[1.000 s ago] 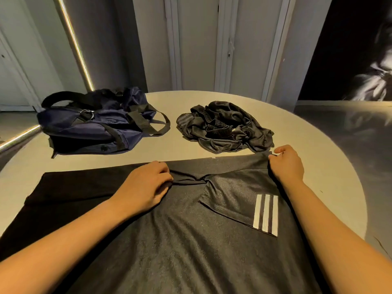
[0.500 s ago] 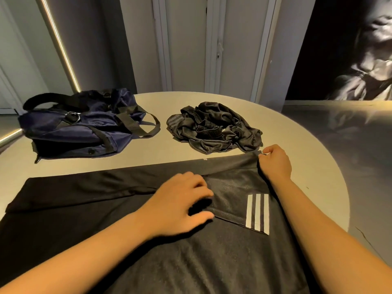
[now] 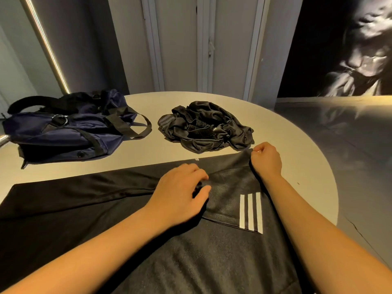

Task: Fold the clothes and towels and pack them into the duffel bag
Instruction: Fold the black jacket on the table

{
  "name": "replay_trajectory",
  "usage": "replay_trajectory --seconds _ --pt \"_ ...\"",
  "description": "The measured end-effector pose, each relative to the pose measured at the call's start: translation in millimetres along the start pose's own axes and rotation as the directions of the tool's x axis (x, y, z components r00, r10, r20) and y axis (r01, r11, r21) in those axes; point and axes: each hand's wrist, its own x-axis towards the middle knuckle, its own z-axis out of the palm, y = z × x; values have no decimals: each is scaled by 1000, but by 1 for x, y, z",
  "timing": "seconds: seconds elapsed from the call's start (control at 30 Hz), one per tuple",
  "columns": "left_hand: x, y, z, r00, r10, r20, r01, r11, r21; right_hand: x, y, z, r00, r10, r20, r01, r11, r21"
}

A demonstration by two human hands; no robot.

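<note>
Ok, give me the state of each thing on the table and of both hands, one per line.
Navy blue fabric duffel bag: slumped on the table, straps loose.
Crumpled shiny black garment: heaped, unfolded.
Black garment with three white stripes: spread flat, striped part folded inward.
Left hand: rests on that garment, fingers bent; grip unclear.
Right hand: pinches its far corner.

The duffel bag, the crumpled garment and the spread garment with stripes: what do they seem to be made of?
Duffel bag: navy woven synthetic, probably nylon; faint sheen, soft slump.
Crumpled garment: thin black slippery fabric, likely polyester; glossy highlights on folds.
Spread garment: mostly matte, fuzzy dark knit; its striped panel looks smoother and shinier.
</note>
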Motion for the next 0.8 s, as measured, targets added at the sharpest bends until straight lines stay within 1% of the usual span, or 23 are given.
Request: replay_trajectory --seconds 0.07,0.13,0.2,0.23,0.27,0.3,0.4,0.43,0.47,0.53,0.57,0.6,0.67,0.73,0.8 --pt "15 -1 7 980 -153 131 146 988 58 -2 0 -1 1000 0 -16 1 999 34" --pt "24 -3 15 908 -266 323 239 964 120 -3 0 -2 999 11 -46 -8 997 73" --pt "22 -6 23 821 -324 470 281 946 162 -2 2 -2 996 27 -82 -17 994 112" --pt "18 -8 27 802 -331 496 278 944 180 -1 2 -2 994 32 -103 -19 992 128" --pt "15 -10 29 804 -330 495 274 944 185 0 3 -1 992 34 -121 -17 990 139" --pt "13 -11 29 820 -325 471 274 946 174 1 3 -1 990 25 -136 -5 989 145" --pt "16 -14 24 892 -327 311 286 943 170 0 3 0 981 -81 -174 103 987 121" --pt "18 -17 23 891 -357 281 312 930 192 -1 3 0 975 -133 -179 156 980 121" --pt "19 -20 22 872 -400 284 350 913 210 -2 2 -1 967 -191 -167 212 970 121" --pt "17 -28 23 816 -461 350 402 886 230 -3 4 0 958 -279 -70 285 955 88" --pt "13 -31 25 801 -462 380 400 886 234 -4 6 2 956 -295 0 294 955 36" --pt "9 -35 25 799 -451 397 388 892 234 -4 7 4 953 -300 54 302 952 -41" --pt "-3 -45 23 807 -442 391 374 896 241 -3 8 4 955 -284 89 296 941 -164" --pt "-18 -60 12 801 -481 357 403 873 274 -3 6 3 964 -254 75 264 941 -213" --pt "-39 -78 -4 777 -538 328 450 838 309 -3 3 3 969 -240 64 249 939 -238"
